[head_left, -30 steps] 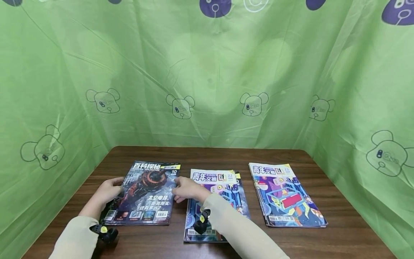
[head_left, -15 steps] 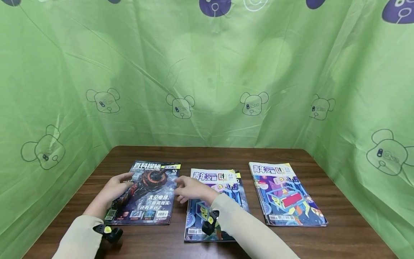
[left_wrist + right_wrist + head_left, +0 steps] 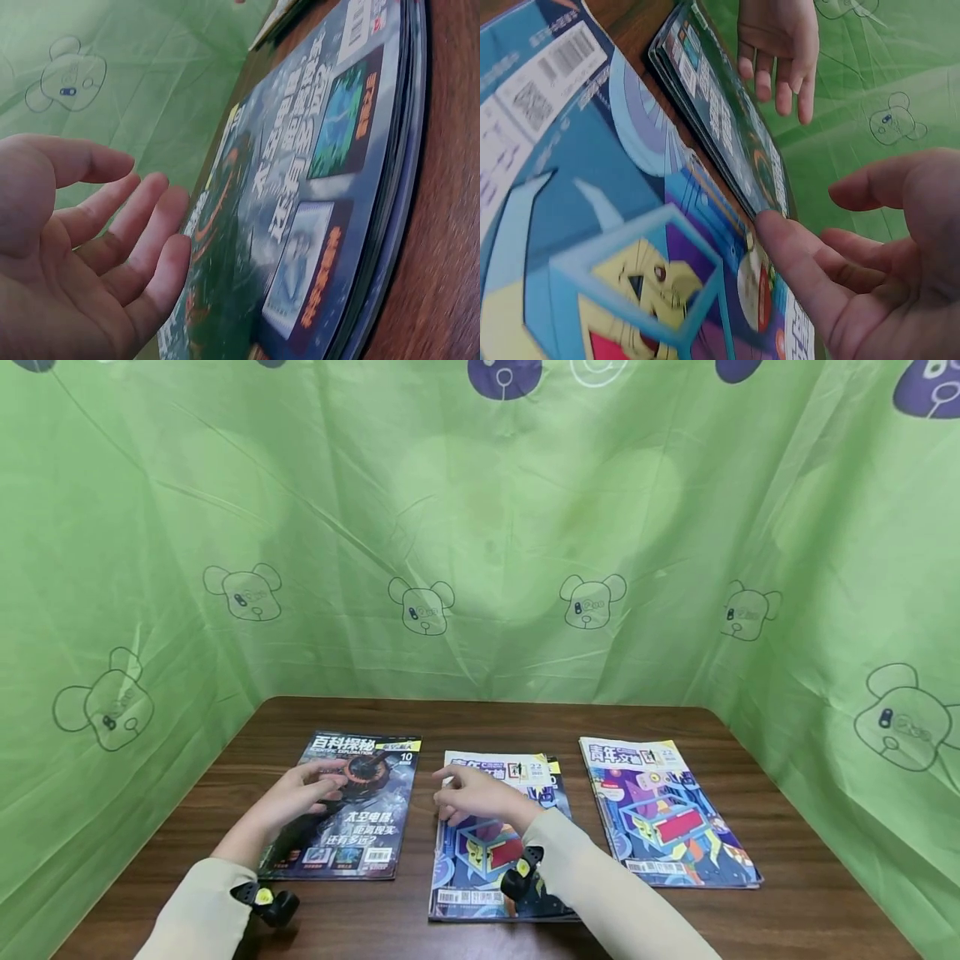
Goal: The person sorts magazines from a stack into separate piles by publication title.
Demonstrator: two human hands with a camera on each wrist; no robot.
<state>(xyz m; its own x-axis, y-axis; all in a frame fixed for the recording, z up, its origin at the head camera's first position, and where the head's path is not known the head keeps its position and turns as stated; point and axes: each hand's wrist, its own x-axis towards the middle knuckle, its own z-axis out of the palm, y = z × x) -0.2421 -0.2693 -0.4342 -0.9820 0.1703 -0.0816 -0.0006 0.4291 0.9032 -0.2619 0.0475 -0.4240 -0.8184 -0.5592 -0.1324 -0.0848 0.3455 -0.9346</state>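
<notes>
Over the dark blue magazine stack at the left of the table hovers my left hand. Its fingers are loosely bent and hold nothing; the left wrist view shows the palm beside the glossy cover. My right hand is above the middle magazine stack, whose top cover is purple and blue with a white title band. In the right wrist view its relaxed fingers hold nothing and overlap that stack's edge. My right hand and sleeve hide part of the middle stack.
A third magazine stack, with the same purple cover as the middle one, lies at the right. All three stacks rest on a brown wooden table. A green curtain printed with bear outlines hangs around its back and sides.
My left hand has moved right from the left edge of the dark stack to over its cover. My right hand has left that stack's right edge and moved right over the middle stack.
</notes>
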